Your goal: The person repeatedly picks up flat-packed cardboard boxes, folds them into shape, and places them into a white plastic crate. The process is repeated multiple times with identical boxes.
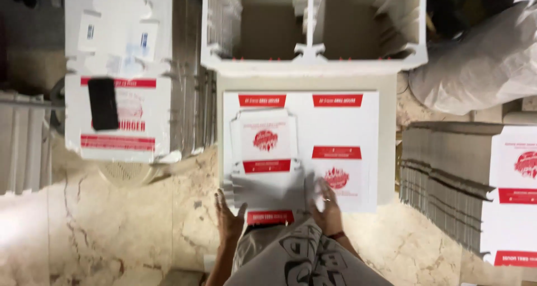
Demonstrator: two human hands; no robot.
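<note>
Overhead view of a person working on a marble floor (112, 230), with a flat white carton blank (347, 152) printed in red as the landmark. The blank lies unfolded, and its near edge is just in front of the person's lap.

A partly folded white box (264, 152) with a red emblem rests on the left half of the carton blank, its near flaps turned up.

The left hand (229, 219) is at the near left corner of the carton blank, fingers spread and unclenched, touching the near edge of the partly folded box and clasping nothing. The right hand (327, 205) lies on the near middle of the carton blank beside the box; motion blur hides whether its fingers pinch a flap or simply press flat.

Beyond the far edge of the carton blank stands a white divided crate (313, 59) with two compartments. To the left of the blank is a stack of flat cartons (120, 112) with a black phone (103, 103) on top. To the right, a tall stack of blanks (447, 180) is seen edge-on, and beyond that lies a white plastic sack (481, 62).
</note>
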